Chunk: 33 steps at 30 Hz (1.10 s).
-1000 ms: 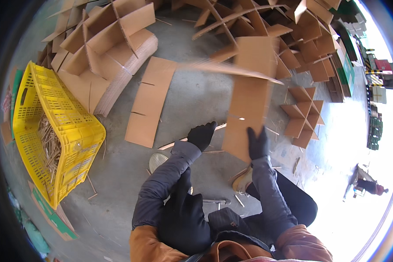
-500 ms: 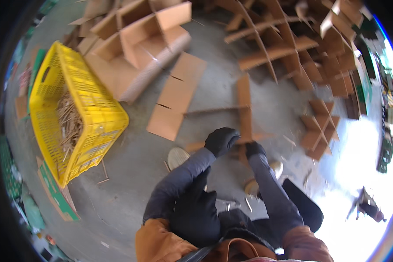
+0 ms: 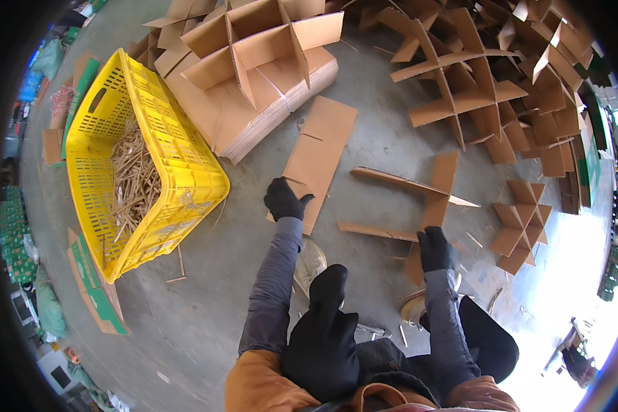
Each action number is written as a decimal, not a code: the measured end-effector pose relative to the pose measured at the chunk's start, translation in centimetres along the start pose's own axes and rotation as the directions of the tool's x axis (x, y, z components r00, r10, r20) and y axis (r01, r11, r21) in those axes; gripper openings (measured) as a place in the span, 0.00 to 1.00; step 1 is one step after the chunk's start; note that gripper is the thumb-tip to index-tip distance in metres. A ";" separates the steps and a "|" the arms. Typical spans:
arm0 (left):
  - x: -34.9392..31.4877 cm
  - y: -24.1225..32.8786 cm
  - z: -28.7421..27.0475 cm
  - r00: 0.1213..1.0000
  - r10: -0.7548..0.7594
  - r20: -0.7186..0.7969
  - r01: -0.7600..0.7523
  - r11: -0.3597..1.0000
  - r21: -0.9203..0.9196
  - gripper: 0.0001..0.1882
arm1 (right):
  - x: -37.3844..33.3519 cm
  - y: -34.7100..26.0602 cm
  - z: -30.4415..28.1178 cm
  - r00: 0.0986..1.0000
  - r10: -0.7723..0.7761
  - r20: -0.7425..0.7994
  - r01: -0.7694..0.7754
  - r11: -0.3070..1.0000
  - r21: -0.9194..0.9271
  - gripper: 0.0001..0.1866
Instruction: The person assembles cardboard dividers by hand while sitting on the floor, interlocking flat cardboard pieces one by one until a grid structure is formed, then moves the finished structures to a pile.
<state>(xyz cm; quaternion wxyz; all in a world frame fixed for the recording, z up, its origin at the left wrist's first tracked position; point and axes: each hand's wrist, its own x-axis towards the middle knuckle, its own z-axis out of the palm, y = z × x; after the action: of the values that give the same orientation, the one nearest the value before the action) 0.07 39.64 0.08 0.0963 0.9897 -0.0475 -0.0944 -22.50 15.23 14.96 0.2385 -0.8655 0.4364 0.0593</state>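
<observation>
My left hand (image 3: 286,199), in a black glove, is over the near end of a flat brown cardboard strip (image 3: 326,141) with slots cut in it. Its thumb stands apart from the fingers, and the strip lies on the floor. In front of me stands a partly joined cardboard divider (image 3: 437,192), one long piece crossed by two others. My right hand (image 3: 437,250), also gloved in black, is closed at the near crossing of this divider; its fingertips are partly hidden.
A yellow plastic crate (image 3: 192,172) with thin cardboard scraps (image 3: 136,178) stands at left. Beyond it lies a strapped stack of cardboard (image 3: 281,103), with a joined divider (image 3: 261,48) on top. More dividers (image 3: 474,89) spread at far right; a small one (image 3: 522,223) sits nearer.
My left hand has left the divider and moved left onto the flat strip. The right hand stays by the divider's near crossing. The whole view has shifted somewhat.
</observation>
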 end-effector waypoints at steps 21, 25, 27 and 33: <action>-2.3 2.1 1.0 0.978 -0.074 0.196 0.093 0.991 -0.091 0.45 | 3.1 -4.2 4.4 0.986 -0.123 0.113 0.059 0.888 0.456 0.21; 1.8 -9.0 2.1 0.972 0.134 0.192 0.032 0.735 -0.678 0.21 | 2.1 -7.0 6.4 0.964 -0.181 0.193 0.025 0.788 0.615 0.19; -0.5 -3.7 -2.1 0.980 0.198 0.030 -0.121 0.703 -0.701 0.10 | 3.6 -4.7 5.0 0.972 -0.170 0.160 0.028 0.766 0.643 0.20; -7.2 3.9 -14.6 0.888 0.414 0.201 0.008 0.424 -0.906 0.09 | 4.9 -9.7 1.1 0.925 -0.297 0.236 -0.162 0.255 0.953 0.28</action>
<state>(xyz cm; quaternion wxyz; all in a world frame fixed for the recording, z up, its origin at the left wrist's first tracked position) -4.37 39.24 16.16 0.5979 0.7356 -0.1317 -0.2898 -11.79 17.09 15.97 0.7951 -0.5289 0.2890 -0.0675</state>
